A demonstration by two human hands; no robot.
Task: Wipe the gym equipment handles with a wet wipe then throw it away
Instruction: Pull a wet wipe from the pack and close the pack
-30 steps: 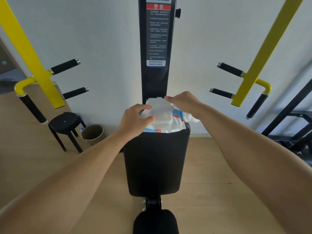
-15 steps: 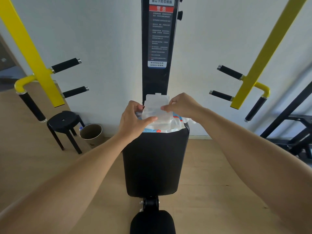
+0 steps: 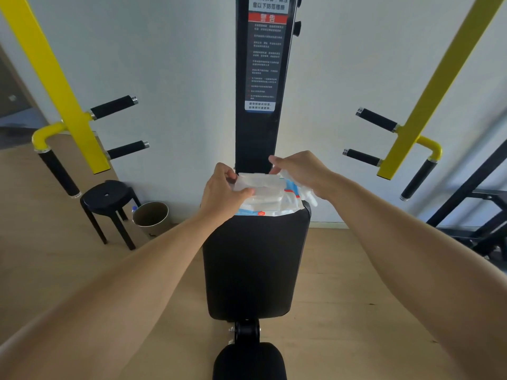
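white wipe pack (image 3: pixel 270 202) atop black pad (image 3: pixel 255 264)

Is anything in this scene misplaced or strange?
Only mildly: the wet wipe pack sits on the top edge of the black pad, an unusual perch, held by the left hand. Nothing looks spilled or damaged.

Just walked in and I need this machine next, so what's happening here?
A person is getting a wet wipe ready. A wet wipe pack sits on top of the machine's black back pad. The left hand grips the pack's near left side, thumb on its plastic lid, while the right hand reaches over its far right end, where something white bunches under the fingers. None of the black handles is being wiped yet. A round bin stands on the floor to the left, beside a black stool.
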